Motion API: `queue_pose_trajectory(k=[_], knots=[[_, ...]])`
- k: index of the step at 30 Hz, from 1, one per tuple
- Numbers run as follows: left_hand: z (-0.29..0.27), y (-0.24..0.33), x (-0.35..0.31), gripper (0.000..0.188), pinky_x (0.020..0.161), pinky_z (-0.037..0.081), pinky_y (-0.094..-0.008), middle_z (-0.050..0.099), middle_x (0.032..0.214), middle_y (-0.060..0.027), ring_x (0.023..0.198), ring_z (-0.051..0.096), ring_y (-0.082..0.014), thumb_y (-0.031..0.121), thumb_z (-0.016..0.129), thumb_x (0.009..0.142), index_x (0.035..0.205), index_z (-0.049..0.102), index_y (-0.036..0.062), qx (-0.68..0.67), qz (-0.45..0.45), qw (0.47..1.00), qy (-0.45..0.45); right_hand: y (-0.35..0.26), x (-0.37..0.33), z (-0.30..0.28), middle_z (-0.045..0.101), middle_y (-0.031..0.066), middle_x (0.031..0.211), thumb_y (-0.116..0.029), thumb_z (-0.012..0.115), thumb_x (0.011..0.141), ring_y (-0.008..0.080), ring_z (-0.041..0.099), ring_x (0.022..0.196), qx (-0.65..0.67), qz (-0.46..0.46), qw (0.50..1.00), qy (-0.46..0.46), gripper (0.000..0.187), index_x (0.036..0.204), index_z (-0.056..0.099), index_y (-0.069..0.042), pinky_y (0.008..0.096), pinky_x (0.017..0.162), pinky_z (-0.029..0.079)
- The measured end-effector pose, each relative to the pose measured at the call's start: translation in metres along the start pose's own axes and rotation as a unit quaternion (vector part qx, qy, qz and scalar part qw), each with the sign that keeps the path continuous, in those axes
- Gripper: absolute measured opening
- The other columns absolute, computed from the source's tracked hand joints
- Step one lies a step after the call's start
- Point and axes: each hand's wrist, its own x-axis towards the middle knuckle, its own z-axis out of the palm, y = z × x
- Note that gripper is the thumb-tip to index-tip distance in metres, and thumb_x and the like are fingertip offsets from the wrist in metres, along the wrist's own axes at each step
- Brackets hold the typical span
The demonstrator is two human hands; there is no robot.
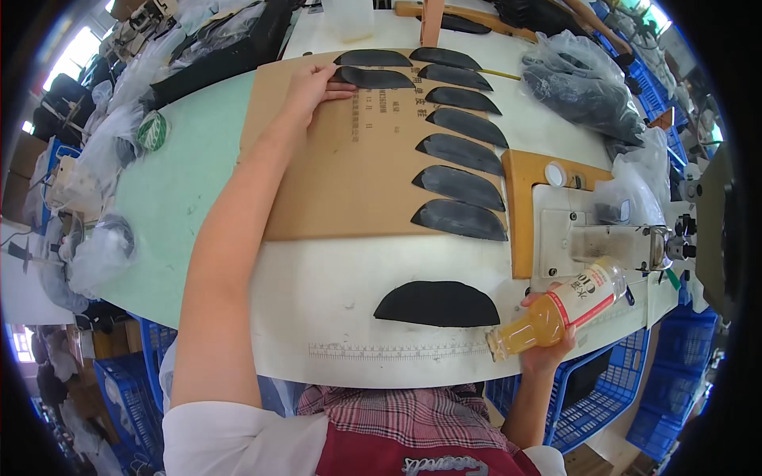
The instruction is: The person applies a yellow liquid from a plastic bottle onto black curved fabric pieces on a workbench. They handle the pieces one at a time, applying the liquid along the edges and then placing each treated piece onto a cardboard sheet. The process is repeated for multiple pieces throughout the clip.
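Observation:
At the far end of a sheet of brown cardboard [317, 194], my left hand [305, 94] is closed on the left tip of a black half-moon piece [375, 78]. Another such black piece [373, 58] lies just beyond it. Down the cardboard's right side runs a column of several more black half-moon pieces [460, 183], dark grey on top. My right hand [552, 341] grips a glass bottle [548, 317] of amber liquid, tilted with its mouth to the lower left. Left of that mouth, a matte black half-moon piece [436, 304] lies on the white table.
A sewing machine [619, 238] with a wooden frame [520, 214] stands at the right, a round white lid [555, 174] on it. Plastic-bagged black pieces [579, 87] lie at the far right. A ruler strip [389, 351] runs along the near edge; blue crates [603, 381] sit below.

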Motion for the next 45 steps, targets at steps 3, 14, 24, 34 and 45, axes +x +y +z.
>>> queue_pose_trajectory(k=[3, 14, 24, 34, 45], knots=[[-0.008, 0.004, 0.000, 0.029, 0.072, 0.048, -0.0301, 0.060, 0.092, -0.0134, 0.084, 0.060, -0.0216, 0.023, 0.045, 0.087, 0.095, 0.053, -0.0042, 0.190, 0.044, 0.978, 0.072, 0.002, 0.000, 0.001, 0.054, 0.0157, 0.089, -0.059, 0.056, 0.065, 0.0241, 0.053, 0.083, 0.014, -0.012, 1.000, 0.022, 0.081, 0.117, 0.036, -0.001, 0.0320, 0.074, 0.040], [0.008, 0.005, -0.237, 0.020, 0.057, 0.047, -0.0230, 0.058, 0.101, -0.0106, 0.067, 0.056, -0.0120, 0.018, 0.050, 0.086, 0.097, 0.051, 0.0023, 0.112, -0.028, 0.978, -0.175, -0.005, 0.004, -0.006, 0.054, 0.0165, 0.098, -0.058, 0.051, 0.070, 0.0265, 0.055, 0.089, 0.017, -0.065, 0.997, -0.025, 0.076, 0.117, 0.040, 0.001, 0.0334, 0.079, 0.042], [0.045, -0.019, -0.296, 0.018, 0.064, 0.052, -0.0276, 0.049, 0.109, -0.0173, 0.073, 0.062, -0.0208, 0.013, 0.054, 0.084, 0.092, 0.046, -0.0018, -0.096, -0.083, 0.981, -0.147, -0.037, -0.001, 0.065, 0.057, 0.0161, 0.096, -0.022, 0.066, 0.070, 0.0221, 0.058, 0.087, -0.079, -0.197, 0.973, -0.091, 0.047, 0.107, 0.050, 0.003, 0.0330, 0.076, 0.047], [0.051, -0.033, -0.298, 0.018, 0.058, 0.052, -0.0248, 0.054, 0.093, -0.0135, 0.065, 0.062, -0.0172, 0.008, 0.054, 0.083, 0.092, 0.046, -0.0057, -0.128, -0.048, 0.983, -0.126, -0.029, -0.013, 0.140, 0.065, 0.0056, 0.077, -0.023, 0.078, 0.057, 0.0133, 0.063, 0.068, -0.400, -0.377, 0.799, -0.245, 0.035, 0.081, 0.064, -0.002, 0.0248, 0.062, 0.050], [0.052, -0.033, -0.298, 0.018, 0.057, 0.051, -0.0238, 0.056, 0.081, -0.0109, 0.064, 0.062, -0.0159, 0.009, 0.055, 0.082, 0.091, 0.048, -0.0058, -0.084, -0.044, 0.989, -0.113, -0.048, -0.015, 0.102, 0.059, 0.0110, 0.100, -0.016, 0.079, 0.058, 0.0178, 0.059, 0.089, -0.543, -0.446, 0.652, -0.286, 0.060, 0.108, 0.050, 0.002, 0.0304, 0.077, 0.049]])
